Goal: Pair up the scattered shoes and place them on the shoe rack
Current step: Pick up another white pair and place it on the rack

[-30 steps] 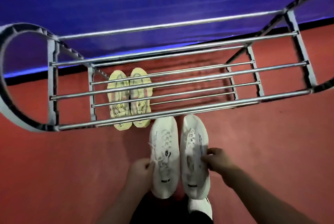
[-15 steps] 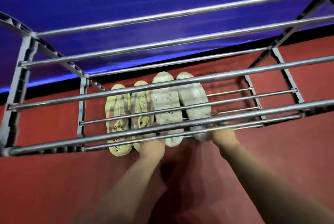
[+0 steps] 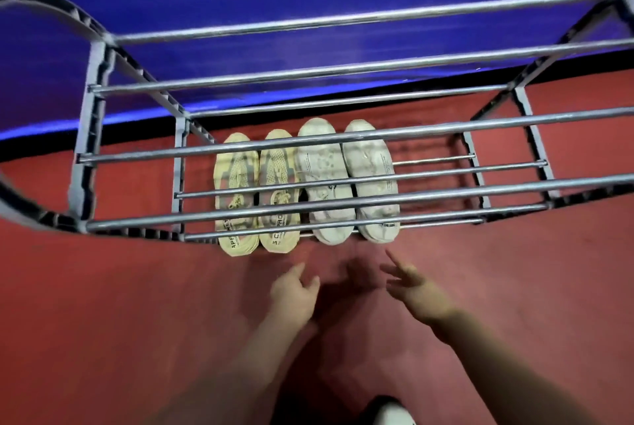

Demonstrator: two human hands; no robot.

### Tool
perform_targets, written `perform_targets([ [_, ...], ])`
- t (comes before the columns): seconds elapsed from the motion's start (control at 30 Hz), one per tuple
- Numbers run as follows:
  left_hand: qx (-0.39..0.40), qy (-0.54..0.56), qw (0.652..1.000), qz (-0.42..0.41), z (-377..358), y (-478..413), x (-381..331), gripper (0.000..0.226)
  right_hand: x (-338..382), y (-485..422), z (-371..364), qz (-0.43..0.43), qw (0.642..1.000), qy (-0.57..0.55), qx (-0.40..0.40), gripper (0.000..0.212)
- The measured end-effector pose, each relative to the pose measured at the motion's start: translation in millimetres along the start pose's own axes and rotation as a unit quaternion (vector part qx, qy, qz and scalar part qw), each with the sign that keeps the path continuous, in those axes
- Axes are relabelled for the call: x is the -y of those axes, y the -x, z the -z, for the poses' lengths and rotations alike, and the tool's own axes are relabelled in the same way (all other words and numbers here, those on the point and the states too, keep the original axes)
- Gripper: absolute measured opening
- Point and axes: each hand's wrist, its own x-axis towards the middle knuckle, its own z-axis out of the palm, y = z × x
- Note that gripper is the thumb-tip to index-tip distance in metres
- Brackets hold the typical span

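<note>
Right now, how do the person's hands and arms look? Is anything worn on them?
Both are bare. The left hand and the right hand show no glove, ring or watch; the left forearm and the right forearm show no sleeve down to the picture's edge. The picture is blurred, so small marks cannot be told.

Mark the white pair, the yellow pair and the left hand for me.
white pair (image 3: 322, 162), head view, forefoot of one shoe
yellow pair (image 3: 236, 171), head view, forefoot of one shoe
left hand (image 3: 293, 294), head view, back of the hand
</note>
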Motion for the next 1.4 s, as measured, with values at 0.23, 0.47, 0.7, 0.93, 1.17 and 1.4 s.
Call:
perform_targets([
  [0.23, 0.019, 0.081, 0.996, 0.043, 74.7, 119.5, 30.0, 0.023, 67.5, 116.7, -36.8, -0.068, 0.986, 0.145, 0.045, 0.027],
  [0.47, -0.010, 0.166, 0.980, 0.108, 188.2, 257.3, 56.1, 0.011, 154.4, 244.6, -72.7, -0.065, 0.946, 0.309, 0.076, 0.020],
  [0.7, -0.090, 0.266, 0.955, 0.093, 320.9, 396.5, 106.4, 0.011, 284.7, 387.8, -156.1, -0.051, 0.951, 0.292, 0.085, 0.006],
  [0.93, -0.155, 0.288, 0.941, 0.084, 434.5, 512.8, 186.3, 0.016, 361.5, 488.0, -266.2, 0.019, 0.939, 0.320, 0.122, 0.008],
  [1.17, -0.255, 0.352, 0.896, 0.090, 540.6, 602.4, 257.4, 0.027, 441.4, 563.9, -376.4, 0.107, 0.908, 0.369, 0.165, 0.016],
  [1.4, -0.324, 0.380, 0.860, 0.101, 626.9, 634.7, 326.1, 0.022, 513.7, 590.4, -491.5, 0.158, 0.890, 0.372, 0.213, 0.015],
])
